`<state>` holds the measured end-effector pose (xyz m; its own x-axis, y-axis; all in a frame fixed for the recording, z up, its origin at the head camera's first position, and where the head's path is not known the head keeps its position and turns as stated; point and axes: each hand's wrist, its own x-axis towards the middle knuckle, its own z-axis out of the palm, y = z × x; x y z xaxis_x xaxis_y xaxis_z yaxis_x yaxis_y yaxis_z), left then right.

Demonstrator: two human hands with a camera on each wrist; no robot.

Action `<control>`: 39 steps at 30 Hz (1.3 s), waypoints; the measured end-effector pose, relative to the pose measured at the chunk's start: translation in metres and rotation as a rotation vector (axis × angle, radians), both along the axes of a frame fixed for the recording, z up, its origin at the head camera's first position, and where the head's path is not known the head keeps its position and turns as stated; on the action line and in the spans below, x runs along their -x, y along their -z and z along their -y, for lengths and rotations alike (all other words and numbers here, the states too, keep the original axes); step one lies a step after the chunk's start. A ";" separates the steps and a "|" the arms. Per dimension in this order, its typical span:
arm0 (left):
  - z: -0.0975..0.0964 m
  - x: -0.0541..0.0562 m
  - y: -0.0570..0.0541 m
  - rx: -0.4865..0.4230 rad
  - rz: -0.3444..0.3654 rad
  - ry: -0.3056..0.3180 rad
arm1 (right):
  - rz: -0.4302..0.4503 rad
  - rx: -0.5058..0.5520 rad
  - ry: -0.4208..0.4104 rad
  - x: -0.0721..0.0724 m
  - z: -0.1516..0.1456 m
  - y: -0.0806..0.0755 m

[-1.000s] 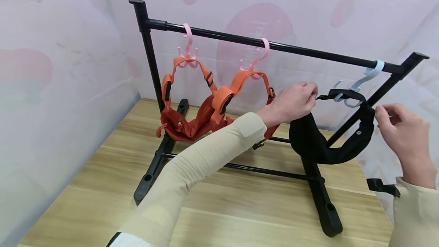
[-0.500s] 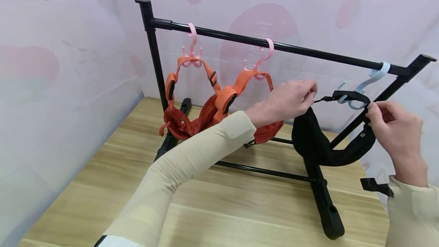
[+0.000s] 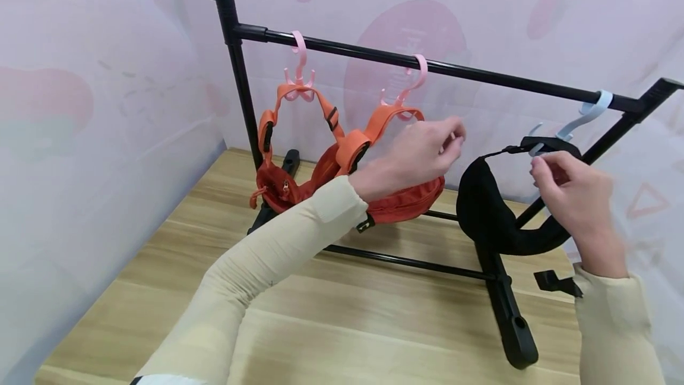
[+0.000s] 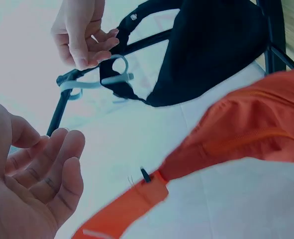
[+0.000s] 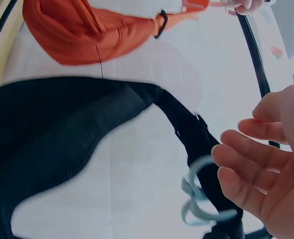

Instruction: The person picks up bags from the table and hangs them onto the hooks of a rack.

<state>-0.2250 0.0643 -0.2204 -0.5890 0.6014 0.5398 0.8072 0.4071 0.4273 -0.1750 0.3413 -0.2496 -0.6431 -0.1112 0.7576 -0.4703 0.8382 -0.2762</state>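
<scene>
A black waist bag (image 3: 483, 218) hangs by its strap from a light blue hook (image 3: 588, 114) at the right end of the rail. My right hand (image 3: 577, 189) is in front of the strap and hides part of it and of the hook. In the right wrist view its fingers (image 5: 246, 154) are loosely bent with nothing between them. My left hand (image 3: 419, 150) is to the left of the black bag, in front of an orange-red waist bag (image 3: 401, 204). The left wrist view shows its relaxed fingers (image 4: 52, 174) holding nothing.
A black rack (image 3: 347, 49) stands on the wooden table (image 3: 320, 337). Two pink hooks (image 3: 301, 67) on its rail carry orange straps, with another orange-red bag (image 3: 275, 186) at the left. A printed pale cloth (image 3: 502, 16) lines the back and sides.
Both hands have let go of the black bag and moved left, the left hand away from the bag and the right hand across the strap. The bag stays hanging on the blue hook.
</scene>
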 end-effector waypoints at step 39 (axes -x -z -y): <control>0.151 0.007 0.052 -0.032 -0.055 -0.517 | 0.341 -0.313 -0.167 0.011 0.080 0.045</control>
